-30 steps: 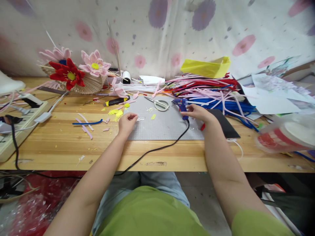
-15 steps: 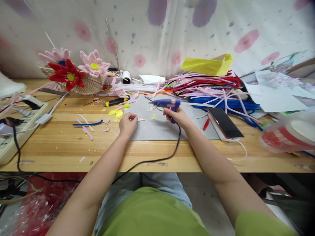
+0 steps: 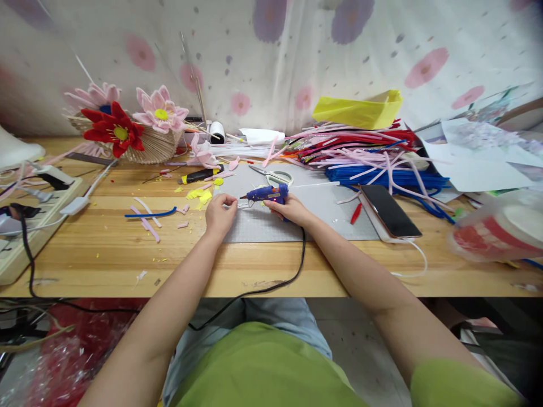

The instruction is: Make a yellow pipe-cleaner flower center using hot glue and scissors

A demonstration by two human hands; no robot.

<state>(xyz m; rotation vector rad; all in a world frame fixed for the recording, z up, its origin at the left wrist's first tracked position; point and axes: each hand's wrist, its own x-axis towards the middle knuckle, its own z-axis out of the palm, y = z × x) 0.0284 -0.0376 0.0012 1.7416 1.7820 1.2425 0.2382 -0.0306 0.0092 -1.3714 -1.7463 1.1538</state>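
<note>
My right hand [image 3: 291, 210] is wrapped round a blue glue gun [image 3: 268, 195], its nozzle pointing left and a clear glue stick [image 3: 316, 184] poking out of its back. The nozzle tip is close to the fingertips of my left hand [image 3: 221, 215]. Those fingers pinch a small bunch of thin white strands [image 3: 243, 205], whose ends stick out to the right; whether the nozzle touches them I cannot tell. Both hands are over the grey cutting mat [image 3: 254, 233]. Scissors [image 3: 278, 177] with pale handles lie behind the glue gun.
Yellow scraps [image 3: 201, 195], a utility knife [image 3: 202, 174] and pipe cleaner pieces [image 3: 150, 214] lie left. Right are a phone [image 3: 390, 211], a red clip-like piece [image 3: 355, 213] and a plastic cup [image 3: 498, 232]. Pipe cleaner bundles [image 3: 377, 178] and fuzzy flowers [image 3: 114, 130] stand behind. A black cord [image 3: 271, 287] crosses the front.
My right hand has brought the glue gun left and down, so its nozzle is now near my left fingertips. The scissors' handles have come into view. My left hand has stayed in place.
</note>
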